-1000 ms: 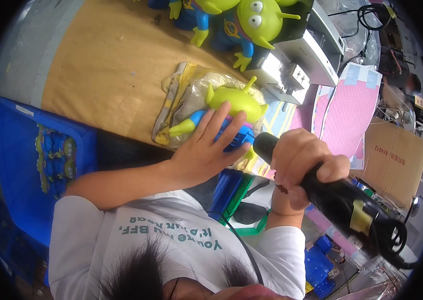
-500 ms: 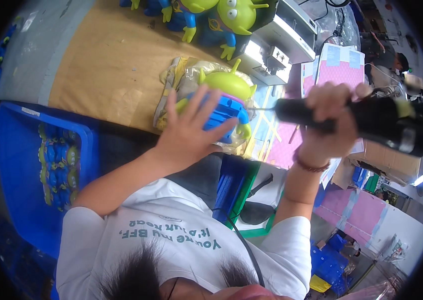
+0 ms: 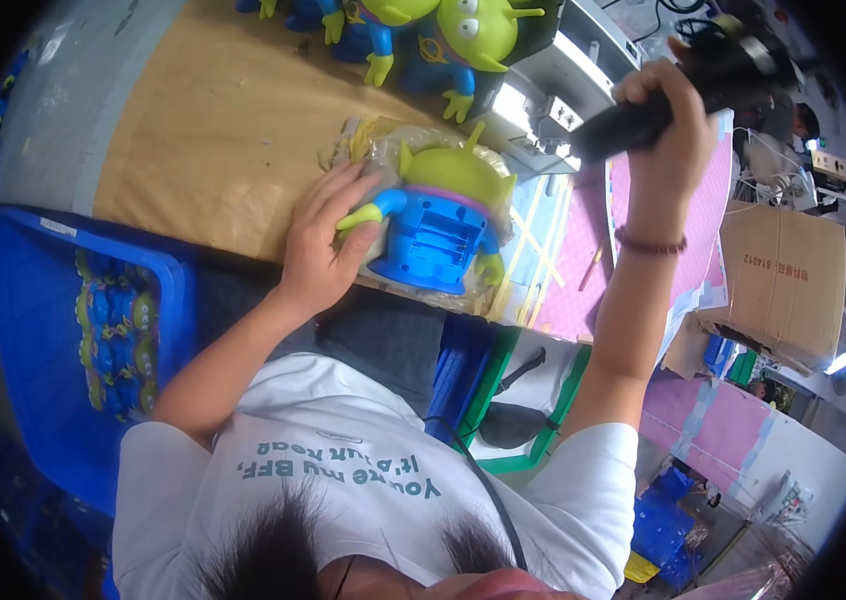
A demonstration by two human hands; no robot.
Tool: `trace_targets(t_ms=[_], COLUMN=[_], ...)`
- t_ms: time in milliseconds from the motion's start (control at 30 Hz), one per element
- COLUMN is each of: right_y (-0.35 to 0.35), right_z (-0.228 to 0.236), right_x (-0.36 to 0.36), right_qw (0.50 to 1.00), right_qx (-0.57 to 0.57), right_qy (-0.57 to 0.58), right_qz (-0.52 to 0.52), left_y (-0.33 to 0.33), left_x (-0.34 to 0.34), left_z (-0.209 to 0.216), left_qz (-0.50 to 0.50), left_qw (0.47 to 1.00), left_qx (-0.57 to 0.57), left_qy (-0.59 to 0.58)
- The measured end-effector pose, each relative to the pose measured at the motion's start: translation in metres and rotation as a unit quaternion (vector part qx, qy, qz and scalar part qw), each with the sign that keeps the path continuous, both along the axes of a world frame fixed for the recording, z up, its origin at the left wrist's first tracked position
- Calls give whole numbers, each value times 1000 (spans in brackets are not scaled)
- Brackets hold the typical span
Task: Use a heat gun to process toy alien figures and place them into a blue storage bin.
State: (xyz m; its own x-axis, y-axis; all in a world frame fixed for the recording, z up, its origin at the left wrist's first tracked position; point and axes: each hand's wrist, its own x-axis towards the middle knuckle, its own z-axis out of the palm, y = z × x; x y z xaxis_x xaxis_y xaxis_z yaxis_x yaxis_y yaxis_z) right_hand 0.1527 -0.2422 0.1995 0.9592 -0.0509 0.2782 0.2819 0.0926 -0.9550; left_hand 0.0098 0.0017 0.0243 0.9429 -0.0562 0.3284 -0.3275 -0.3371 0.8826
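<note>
A green-and-blue alien toy (image 3: 439, 232) lies on a plastic-wrapped pad (image 3: 363, 140) on the bench, its back facing up. An open, slotted battery compartment (image 3: 448, 243) shows in the blue back. At the toy's left side, my left hand (image 3: 321, 235) is closed round its outstretched arm, fingers on the pad and thumb by the blue body. My right hand (image 3: 678, 115) grips a black electric screwdriver (image 3: 633, 125), raised off to the right, well apart from the toy. The screwdriver's bit cannot be made out.
More alien toys (image 3: 463, 40) stand at the bench's far edge beside a white-grey machine (image 3: 533, 115). A blue bin (image 3: 33, 300) with several toys sits at the left. Pink sheets (image 3: 583, 275) cover the bench on the right, with a cardboard box (image 3: 783, 280) beyond.
My right hand has lifted the electric screwdriver up and away from the toy. My left hand has slid left off the toy's back to its arm, uncovering the compartment.
</note>
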Motion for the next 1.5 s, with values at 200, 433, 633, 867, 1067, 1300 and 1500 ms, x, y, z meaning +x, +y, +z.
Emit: trace_targets(t_ms=[200, 433, 633, 867, 1067, 1300, 1500], right_y=[47, 74, 87, 88, 88, 89, 85], right_z=[17, 4, -17, -35, -37, -37, -39], right_x=[-68, -82, -82, -83, -69, -65, -65], right_qw=[984, 980, 980, 967, 950, 952, 940], right_qx=[71, -25, -60, -1, -8, 14, 19], right_qy=[-85, -120, -107, -111, -126, -95, -121], right_qz=[141, 157, 160, 231, 284, 290, 317], left_y=[-2, 0, 2, 4, 5, 6, 9], left_x=[-1, 1, 2, 2, 6, 5, -1], left_z=[-1, -2, -2, -6, -5, -9, -9], left_qz=[2, -1, 5, 5, -8, -13, -54], left_qw=[1000, 999, 999, 999, 1000, 1000, 997], left_qx=[-3, 17, 14, 25, 13, -2, -49], left_qy=[-16, -33, -42, -32, -24, -27, -37])
